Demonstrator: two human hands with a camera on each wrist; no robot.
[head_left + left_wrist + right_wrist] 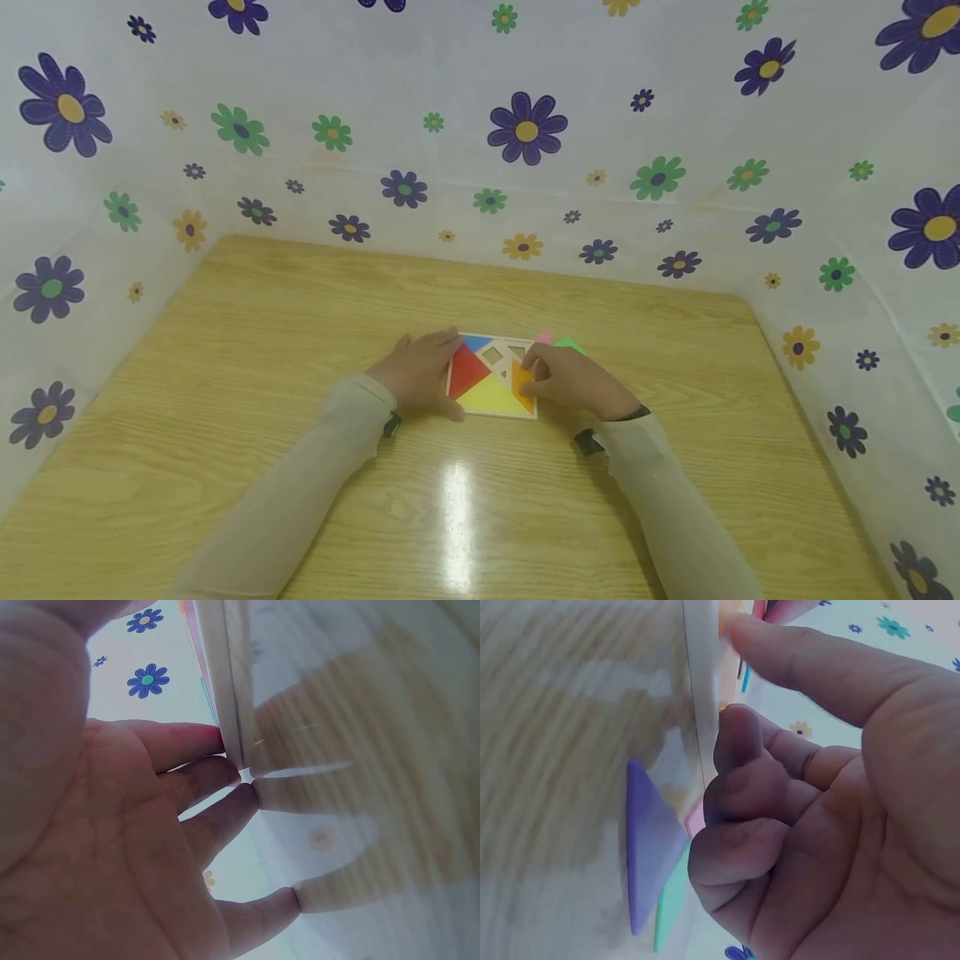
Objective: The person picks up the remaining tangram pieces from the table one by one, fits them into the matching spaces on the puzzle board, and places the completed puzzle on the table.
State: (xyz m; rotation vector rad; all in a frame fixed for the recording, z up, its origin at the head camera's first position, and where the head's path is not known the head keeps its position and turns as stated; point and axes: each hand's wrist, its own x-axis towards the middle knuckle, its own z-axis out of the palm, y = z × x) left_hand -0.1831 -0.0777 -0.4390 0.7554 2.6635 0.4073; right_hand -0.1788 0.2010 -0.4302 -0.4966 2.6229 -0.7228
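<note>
A white-framed tangram tray (pixel 491 414) lies on the table, holding a red piece (pixel 468 372), a yellow piece (pixel 491 398), a blue piece (pixel 476 342) and an orange piece (pixel 521 385). Bare recesses show at its upper right. My left hand (pixel 420 371) spans the tray's left side, its fairly straight fingers touching the edge and the tabletop in the left wrist view. Over the right side, my right hand (pixel 577 379) has its thumb and forefinger at the orange piece. Its other fingers (pixel 739 851) are curled beside the frame. The forefinger's tip is partly hidden.
Beyond the right hand lie a green piece (pixel 572 344) and a pink piece (pixel 543 337), both partly covered. A purple triangle (pixel 651 847) lies near them in the right wrist view. A flowered white cloth (pixel 450 100) surrounds the wooden table (pixel 262 308) at the back and sides.
</note>
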